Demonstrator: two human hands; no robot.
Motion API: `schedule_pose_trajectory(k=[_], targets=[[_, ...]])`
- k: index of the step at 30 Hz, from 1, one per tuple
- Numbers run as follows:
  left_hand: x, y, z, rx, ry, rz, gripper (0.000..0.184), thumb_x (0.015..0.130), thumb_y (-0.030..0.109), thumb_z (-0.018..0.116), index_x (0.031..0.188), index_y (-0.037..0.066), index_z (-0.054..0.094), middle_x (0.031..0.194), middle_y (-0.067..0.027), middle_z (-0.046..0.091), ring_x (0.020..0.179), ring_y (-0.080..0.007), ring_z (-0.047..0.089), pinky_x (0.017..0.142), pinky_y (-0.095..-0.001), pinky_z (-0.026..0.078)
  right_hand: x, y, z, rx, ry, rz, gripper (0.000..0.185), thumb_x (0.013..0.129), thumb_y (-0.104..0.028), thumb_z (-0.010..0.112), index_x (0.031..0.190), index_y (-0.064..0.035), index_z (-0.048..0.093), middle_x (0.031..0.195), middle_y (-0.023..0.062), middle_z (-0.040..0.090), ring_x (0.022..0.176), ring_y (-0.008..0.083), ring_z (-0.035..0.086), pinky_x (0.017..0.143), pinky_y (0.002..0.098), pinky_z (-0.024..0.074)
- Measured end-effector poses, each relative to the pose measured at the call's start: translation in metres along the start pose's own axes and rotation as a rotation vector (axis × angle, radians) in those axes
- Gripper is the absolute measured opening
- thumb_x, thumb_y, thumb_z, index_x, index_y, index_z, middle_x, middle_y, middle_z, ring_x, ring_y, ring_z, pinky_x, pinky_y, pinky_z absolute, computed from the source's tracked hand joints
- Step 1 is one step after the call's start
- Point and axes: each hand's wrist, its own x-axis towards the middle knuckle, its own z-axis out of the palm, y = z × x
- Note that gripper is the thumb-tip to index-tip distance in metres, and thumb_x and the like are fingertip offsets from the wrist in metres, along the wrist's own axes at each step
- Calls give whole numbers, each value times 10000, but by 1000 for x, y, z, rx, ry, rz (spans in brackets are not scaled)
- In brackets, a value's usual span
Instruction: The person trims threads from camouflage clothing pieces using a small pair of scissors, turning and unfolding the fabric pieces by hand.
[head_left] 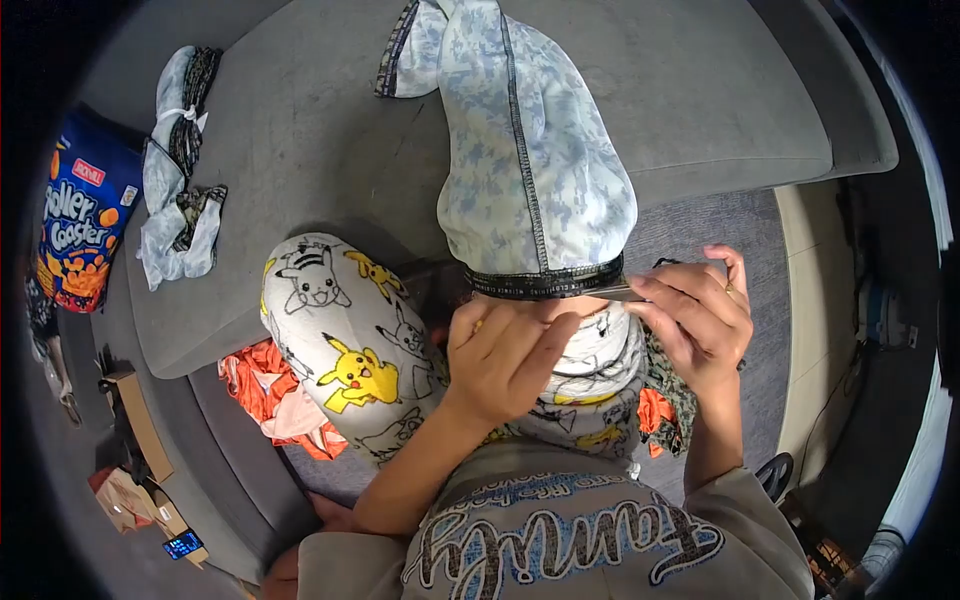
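Fingers of the right hand were pinched together on a slim dark tool, too small to identify, held at the right end of a garment's dark lettered band. The left hand was curled just beside the near edge of that band; its fingertips were partly hidden, so whether they gripped the cloth could not be told. The pale blue, camouflage-patterned garment stretched from the hands toward the far side, a dark seam running down its middle, its far part lying on a grey sofa. Below the hands were the person's patterned trousers and a grey top with "Family" across it. Orange cloth lay left of the legs. Farther left on the sofa, a tied cloth bundle rested near a blue snack bag. A lit phone was at near left.
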Motion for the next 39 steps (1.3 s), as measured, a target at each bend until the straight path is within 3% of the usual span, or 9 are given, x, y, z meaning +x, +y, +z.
schedule_pose_trajectory(k=[3, 8, 17, 20, 24, 27, 30, 34, 39], targets=[[-10, -5, -16, -192, -34, -151, 240, 672, -56, 663, 891, 39, 633, 767, -61, 547, 663, -184, 527, 619, -321, 379, 0, 5, -7, 28, -4, 70, 317, 616, -206, 769, 900, -81, 702, 807, 7, 644, 710, 135, 605, 804, 343, 392], [1, -13, -16, -177, -71, -303, 256, 698, -51, 686, 943, -17, 620, 935, -129, 576, 796, -241, 573, 681, -300, 470, -13, 11, 8, 303, 36, 298, 242, 737, -99, 725, 954, -12, 662, 747, 79, 596, 596, 146, 532, 516, 250, 412], [22, -30, -16, -241, -84, -290, 159, 790, 8, 600, 946, -10, 577, 897, -123, 594, 790, -269, 582, 662, -334, 467, 10, 9, 26, 259, -2, 118, 243, 731, -37, 707, 969, -24, 658, 740, 63, 602, 655, 108, 567, 536, 234, 434], [51, -24, -45, -740, -404, -666, 122, 904, 80, 511, 918, -34, 552, 748, -97, 594, 700, -110, 552, 647, -245, 425, 11, 3, 7, 780, -26, 529, 104, 829, -65, 636, 832, 34, 607, 809, 66, 646, 718, 96, 576, 630, 236, 459], [49, -36, -29, -769, -373, -614, 99, 887, 74, 542, 921, -16, 561, 737, -85, 591, 688, -91, 537, 620, -226, 413, 38, 4, 9, 775, -231, 673, 158, 890, -120, 560, 844, 25, 604, 774, 65, 631, 714, 98, 553, 666, 242, 436], [47, -42, -22, -630, -325, -728, 109, 835, 38, 601, 935, 2, 576, 740, -81, 586, 690, -109, 549, 611, -227, 422, 41, 9, 19, 349, -253, 552, 168, 913, -139, 520, 918, 6, 604, 755, 56, 606, 740, 98, 548, 676, 236, 415], [41, -37, -29, -326, 12, -447, 159, 731, -42, 673, 873, 7, 621, 796, -73, 583, 670, -157, 571, 598, -249, 456, 31, 6, 3, 537, -235, 738, 264, 936, -189, 459, 1082, 6, 561, 779, 51, 600, 730, 115, 520, 692, 255, 416], [36, -20, -33, -359, -92, -432, 142, 714, -20, 703, 846, 14, 663, 811, -66, 575, 661, -150, 565, 563, -248, 452, 19, -1, 2, 516, -125, 523, 278, 927, -182, 472, 1110, 4, 568, 749, 34, 546, 673, 122, 471, 650, 263, 403], [29, -16, -15, -384, -112, -436, 193, 712, 5, 711, 899, 29, 668, 849, -67, 576, 676, -163, 569, 582, -256, 460, 20, -14, -12, 367, -320, 372, 442, 789, -197, 662, 1202, -62, 581, 694, 54, 447, 617, 146, 427, 578, 276, 382]])
